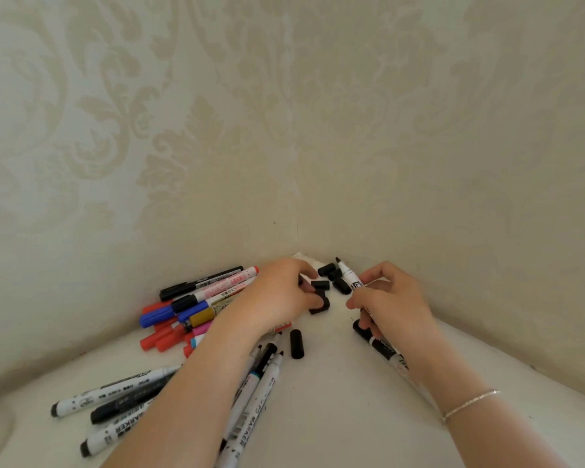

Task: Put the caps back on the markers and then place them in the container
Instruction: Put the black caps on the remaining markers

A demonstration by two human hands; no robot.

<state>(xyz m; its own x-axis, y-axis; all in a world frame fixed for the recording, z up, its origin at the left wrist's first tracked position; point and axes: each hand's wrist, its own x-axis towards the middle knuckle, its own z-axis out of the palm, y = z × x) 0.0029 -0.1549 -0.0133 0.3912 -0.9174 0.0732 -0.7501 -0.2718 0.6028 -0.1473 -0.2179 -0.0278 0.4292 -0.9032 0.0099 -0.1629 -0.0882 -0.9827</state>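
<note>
Black caps (331, 276) crowd the table's (335, 400) far corner. Left hand (277, 295) pinches one cap (319, 305); right hand (390, 298) grips an uncapped marker (350, 276). Near edge lies open.

Probably a home: damask wallpaper (190, 136), white table (335, 400) corner.

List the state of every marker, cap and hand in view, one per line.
Right hand: grips an uncapped marker, tip up.
Left hand: pinches a black cap.
Loose black caps: off, lying in the corner.
Single black cap: off, lying alone.
Coloured markers: capped, piled at left.
White markers: several uncapped, lying flat.
</note>
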